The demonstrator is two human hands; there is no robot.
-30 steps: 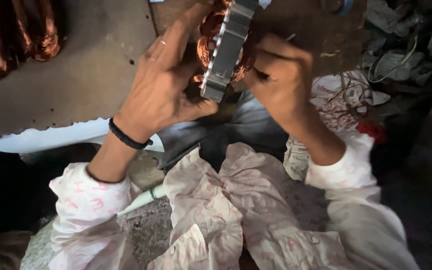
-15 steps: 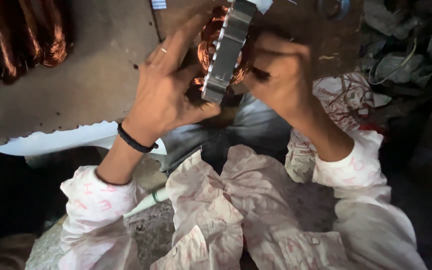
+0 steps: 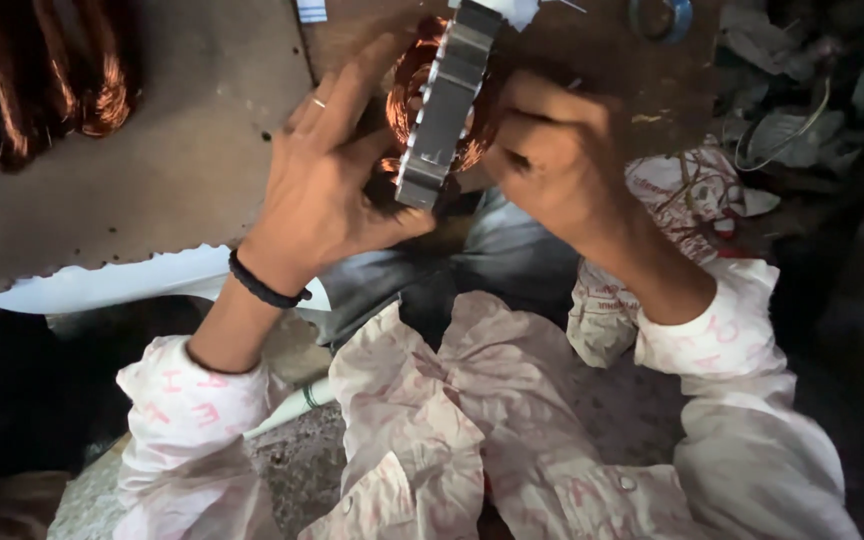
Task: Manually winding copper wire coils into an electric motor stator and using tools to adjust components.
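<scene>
From the head camera, your left hand (image 3: 327, 185) cups the left side of the grey, ridged metal stator core (image 3: 444, 105) wound with copper wire, fingers spread and thumb pressed under its near edge. Your right hand (image 3: 552, 160) closes on its right side, fingers curled into the copper winding (image 3: 407, 85). The core stands on edge, far centre, above your lap. Since half a second ago, your grip is unchanged; both hands sit slightly higher. Both forearms angle inward, wrists raised.
</scene>
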